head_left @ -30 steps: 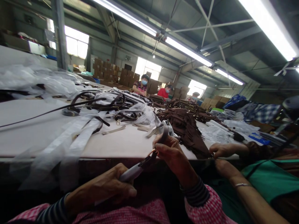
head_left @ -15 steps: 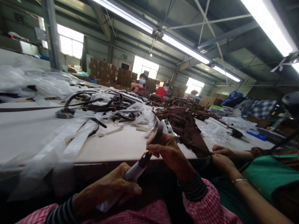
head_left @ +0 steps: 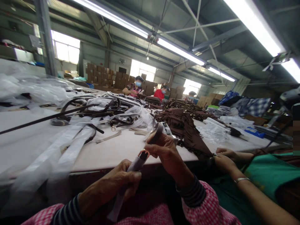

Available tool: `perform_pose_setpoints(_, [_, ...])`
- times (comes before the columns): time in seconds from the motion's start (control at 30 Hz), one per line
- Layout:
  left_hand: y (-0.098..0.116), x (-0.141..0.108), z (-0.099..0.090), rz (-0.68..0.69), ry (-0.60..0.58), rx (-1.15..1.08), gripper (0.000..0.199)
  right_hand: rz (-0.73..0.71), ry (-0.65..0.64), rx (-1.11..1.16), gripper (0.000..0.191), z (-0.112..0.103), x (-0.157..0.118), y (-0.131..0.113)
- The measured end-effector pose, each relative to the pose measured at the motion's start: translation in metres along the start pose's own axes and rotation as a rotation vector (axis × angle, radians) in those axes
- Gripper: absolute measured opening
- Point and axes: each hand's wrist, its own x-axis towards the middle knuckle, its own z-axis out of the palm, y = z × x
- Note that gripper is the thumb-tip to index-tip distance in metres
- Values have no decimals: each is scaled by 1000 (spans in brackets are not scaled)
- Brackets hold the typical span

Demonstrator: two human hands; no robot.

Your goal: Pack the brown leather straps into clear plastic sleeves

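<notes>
My left hand point(head_left: 120, 179) is closed around a pale plastic sleeve point(head_left: 136, 165), which slants up to the right and hangs below the fist. A dark strap point(head_left: 156, 134) comes out of the sleeve's upper end, beside a copper-coloured ring point(head_left: 143, 153). Thumb and fingers of my right hand point(head_left: 165, 153) pinch the strap just above that ring, and its free end curls over the fingers. Both hands are in front of the table edge.
A pale table point(head_left: 89, 159) carries tangled straps point(head_left: 112, 107), clear plastic point(head_left: 28, 89) and dark brown fringed pieces point(head_left: 179, 123). Close on my right, a co-worker's hands point(head_left: 226, 159) hold brown material at the table edge. More people sit across the table.
The sleeve's lower part now hangs more steeply under my left hand. At the table's left, a long dark strap has swung down at its near end. The view has shifted slightly.
</notes>
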Motion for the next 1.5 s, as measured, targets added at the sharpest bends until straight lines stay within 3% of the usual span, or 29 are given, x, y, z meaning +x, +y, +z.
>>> perform_pose_setpoints(0.1, [-4,3,6,43,40,-35,54,-23,34,-31,15,0,-2,-5])
perform_pose_setpoints(0.4, [16,1,25,177,509,382,46,-86,212,-7,18,5,-4,-11])
perform_pose_setpoints(0.53, [16,-2,28,219,595,460,43,-109,232,26,19,10,-4,-13])
perform_pose_setpoints(0.63, [14,-1,28,219,503,464,43,-111,183,28,17,10,-4,-11])
perform_pose_setpoints(0.83, [23,-5,32,-10,37,272,45,-84,95,63,14,10,-3,-3])
perform_pose_setpoints(1.0, [28,-18,30,-171,-140,87,42,-70,73,75,13,12,-4,-2])
perform_pose_setpoints(1.07, [23,-19,27,-185,-123,38,41,-69,69,80,13,11,-4,-1])
perform_pose_setpoints(1.23, [6,-6,21,16,85,-25,46,-60,49,51,12,8,-4,-3])
perform_pose_setpoints(1.37, [2,-2,20,55,95,-48,47,-43,17,1,14,8,-2,-8])
perform_pose_setpoints(1.5, [6,-5,20,-19,80,73,50,5,12,-55,15,10,0,-11])
